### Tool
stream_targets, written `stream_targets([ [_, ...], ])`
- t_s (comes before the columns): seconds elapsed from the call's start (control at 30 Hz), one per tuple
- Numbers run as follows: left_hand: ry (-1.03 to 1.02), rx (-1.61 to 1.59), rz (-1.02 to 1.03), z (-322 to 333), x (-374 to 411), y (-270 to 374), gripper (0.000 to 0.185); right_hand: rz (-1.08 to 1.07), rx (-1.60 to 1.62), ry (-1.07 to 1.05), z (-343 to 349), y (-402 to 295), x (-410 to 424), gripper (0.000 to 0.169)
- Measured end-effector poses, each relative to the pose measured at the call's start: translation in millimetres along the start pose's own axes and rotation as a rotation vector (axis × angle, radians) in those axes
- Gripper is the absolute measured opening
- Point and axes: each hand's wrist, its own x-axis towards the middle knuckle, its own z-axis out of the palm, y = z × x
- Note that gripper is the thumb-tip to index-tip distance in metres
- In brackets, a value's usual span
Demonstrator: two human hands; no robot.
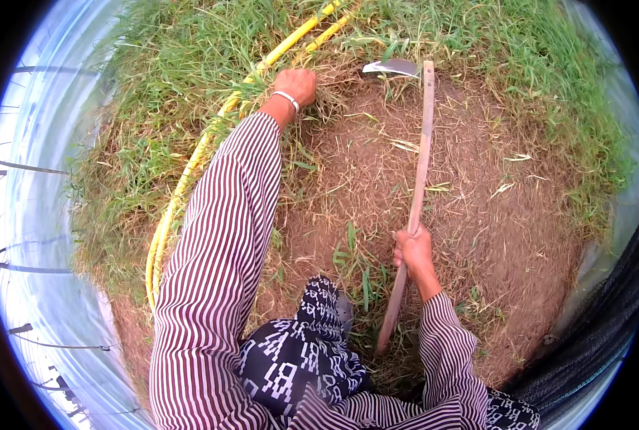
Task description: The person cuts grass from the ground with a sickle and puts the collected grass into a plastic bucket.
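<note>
My right hand (pixel 413 250) grips the long wooden handle (pixel 422 156) of a sickle around its lower half. The sickle's curved metal blade (pixel 397 67) juts left from the handle's far end and lies low among the grass at the edge of bare soil. Up ahead on the left, my left hand (pixel 296 87) is closed in a fist on a tuft of partly dry grass (pixel 327 99); its fingertips are hidden beneath. A pale band circles that wrist. Between the fist and the blade there is a short gap.
A doubled yellow hose (pixel 188 172) curves through the green grass (pixel 147 107) along my left arm. Bare reddish soil (pixel 486 215) with scattered dry stalks lies ahead. Translucent sheeting (pixel 40 188) borders the left, dark netting (pixel 593 317) the right. My patterned knee (pixel 292 360) is bent below.
</note>
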Motion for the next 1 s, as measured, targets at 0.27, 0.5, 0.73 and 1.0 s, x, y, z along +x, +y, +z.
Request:
stream_targets([
  [0.27, 0.145, -0.043, -0.012, 14, -9, -8, 0.015, 0.143, -0.216, -0.071, 26, 45, 13, 0.041],
  [0.5, 0.196, -0.118, -0.018, 21, -18, -12, 0.009, 0.061, -0.146, 0.039, -3, 22, 3, 0.038],
  [0.73, 0.122, -0.204, -0.053, 1, -13, -13, 0.014, 0.223, -0.136, -0.165, 78, 12, 24, 0.040],
  [1.0, 0.175, -0.325, -0.196, -2, -29, -27, 0.016, 0.082, -0.059, -0.103, 23, -12, 19, 0.026],
])
